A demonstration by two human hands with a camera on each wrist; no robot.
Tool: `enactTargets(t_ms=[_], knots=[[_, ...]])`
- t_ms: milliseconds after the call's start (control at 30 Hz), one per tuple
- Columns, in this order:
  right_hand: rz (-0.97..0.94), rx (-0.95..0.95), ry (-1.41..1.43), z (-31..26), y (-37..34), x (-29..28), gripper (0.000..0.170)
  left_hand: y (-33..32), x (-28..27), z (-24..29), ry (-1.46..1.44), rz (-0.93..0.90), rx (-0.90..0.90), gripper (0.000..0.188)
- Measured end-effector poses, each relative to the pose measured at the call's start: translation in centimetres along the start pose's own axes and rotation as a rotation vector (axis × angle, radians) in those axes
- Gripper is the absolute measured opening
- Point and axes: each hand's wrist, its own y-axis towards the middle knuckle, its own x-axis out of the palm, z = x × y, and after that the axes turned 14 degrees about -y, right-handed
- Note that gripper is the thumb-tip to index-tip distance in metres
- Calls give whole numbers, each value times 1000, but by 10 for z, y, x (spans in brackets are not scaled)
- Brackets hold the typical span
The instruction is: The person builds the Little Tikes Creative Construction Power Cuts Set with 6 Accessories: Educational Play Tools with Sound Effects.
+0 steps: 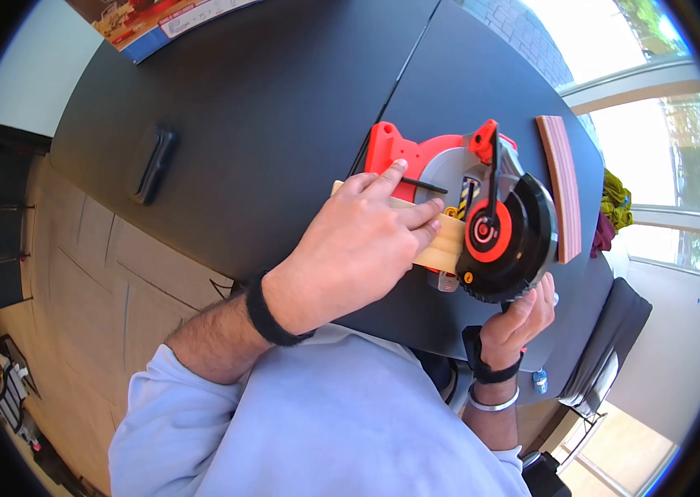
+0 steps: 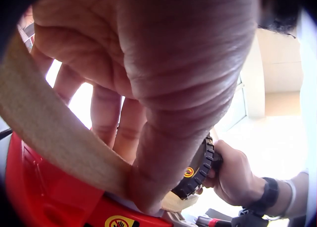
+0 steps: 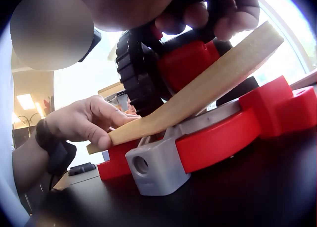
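Note:
A toy miter saw with a black blade guard stands on the table. Its red and grey base shows from the side in the right wrist view. Across that base lies a light wooden board. My left hand holds the board, thumb against the near edge and fingers spread over the top toward the red fence. Just below the blade guard, my right hand grips the saw's handle, which the fingers mostly hide. In the right wrist view, the board passes beneath the saw head.
A reddish striped plank lies right of the saw. Farther left on the dark table sits a long black object. A printed box stands at the far left edge. Windows and a dark chair are to the right.

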Motion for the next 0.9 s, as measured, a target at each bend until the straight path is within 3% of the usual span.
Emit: enactTargets(t_ms=[167, 233, 367, 400, 433, 500, 533, 633, 767, 800, 867, 900], knots=[[-42, -32, -73, -3, 13, -16, 39, 6, -12, 0, -62, -67, 47, 50], [-37, -82, -59, -3, 22, -21, 29, 8, -17, 0, -45, -106, -2, 52], [0, -18, 57, -2, 27, -29, 29, 15, -23, 2, -100, -126, 82, 53], [-31, 19, 83, 2, 24, -36, 25, 17, -26, 7, -114, -110, 8, 53], [-10, 45, 68, 5, 21, -38, 25, 17, -28, 9, -125, -94, -70, 53], [232, 5, 298, 10, 20, -40, 25, 16, -25, 3, -79, -88, 3, 56], [210, -76, 210, 18, 17, -52, 31, 16, -24, 0, -75, -84, -23, 58], [278, 100, 118, 36, 0, -67, 31, 15, -24, -5, -64, -98, -34, 63], [51, 399, -94, 82, -34, -80, 38, 21, -26, -7, -96, -114, -59, 63], [60, 413, -92, 91, -45, -81, 38, 23, -26, -6, -98, -111, -77, 62], [-177, 502, -240, 102, -66, -81, 49, 26, -28, -6, -94, -123, -63, 60], [-173, 516, -233, 102, -72, -80, 49, 28, -29, -5, -95, -125, -57, 57]])
